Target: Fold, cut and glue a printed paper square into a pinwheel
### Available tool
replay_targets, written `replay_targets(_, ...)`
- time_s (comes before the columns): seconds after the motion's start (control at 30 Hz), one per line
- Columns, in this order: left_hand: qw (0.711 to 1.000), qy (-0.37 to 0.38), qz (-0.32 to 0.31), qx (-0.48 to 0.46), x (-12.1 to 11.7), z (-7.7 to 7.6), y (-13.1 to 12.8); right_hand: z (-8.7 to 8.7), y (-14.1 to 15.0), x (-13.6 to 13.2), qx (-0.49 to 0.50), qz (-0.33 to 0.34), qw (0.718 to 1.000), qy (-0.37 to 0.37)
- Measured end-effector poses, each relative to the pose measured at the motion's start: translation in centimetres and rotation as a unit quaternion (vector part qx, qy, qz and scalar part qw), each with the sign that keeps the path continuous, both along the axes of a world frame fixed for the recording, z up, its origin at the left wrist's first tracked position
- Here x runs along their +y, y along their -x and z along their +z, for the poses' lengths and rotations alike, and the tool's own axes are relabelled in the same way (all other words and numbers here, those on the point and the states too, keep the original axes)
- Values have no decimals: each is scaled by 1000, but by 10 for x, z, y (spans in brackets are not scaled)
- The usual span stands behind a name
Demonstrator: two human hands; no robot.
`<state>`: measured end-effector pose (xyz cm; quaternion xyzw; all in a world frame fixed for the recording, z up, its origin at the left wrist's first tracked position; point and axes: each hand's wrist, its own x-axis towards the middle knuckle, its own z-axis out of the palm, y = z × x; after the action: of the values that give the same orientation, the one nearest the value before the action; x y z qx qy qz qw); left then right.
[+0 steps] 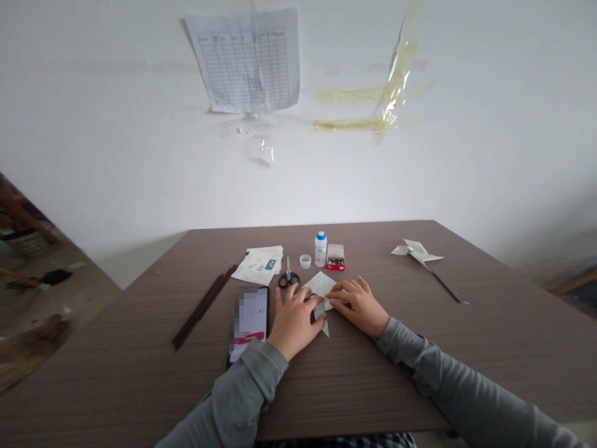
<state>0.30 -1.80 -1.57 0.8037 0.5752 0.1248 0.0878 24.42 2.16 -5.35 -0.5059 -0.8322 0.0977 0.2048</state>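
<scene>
A sheet of printed paper (321, 282) with folded-in flaps lies on the table between my two hands. My left hand (296, 320) holds its near-left part, thumb and index finger on the paper and the other fingers curved over it. From the other side, the fingertips of my right hand (362, 306) grip the paper close to its middle. Whatever sits right under the fingertips is hidden. Black-handled scissors (289, 279) lie just beyond my left fingers, blades pointing away. To the left of that hand is a phone (249, 317) with its screen lit.
Behind the paper stand a small clear cup (305, 261), a white bottle with a blue cap (320, 251) and a red box of small metal pieces (336, 258). Dark sticks (204, 306) and printed sheets (257, 264) lie left. A paper pinwheel on a stick (418, 250) lies right.
</scene>
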Motion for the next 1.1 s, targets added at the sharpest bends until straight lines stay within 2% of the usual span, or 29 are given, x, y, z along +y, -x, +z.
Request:
replay_targets(0.33, 1000, -7, -5, 3, -1, -4, 5, 2, 1, 0, -28, 9, 1000, -5)
replay_targets(0.53, 1000, 6, -11, 15, -1, 5, 4, 7, 4, -4, -40, 23, 999, -15)
replay_targets(0.7, 999, 20, -12, 27, 0, 11, 1, 5, 4, -3, -41, 17, 999, -6)
replay_targets(1.1, 1000, 17, 0, 10, 1, 3, 2, -4, -1, 1, 13, -4, 999, 47)
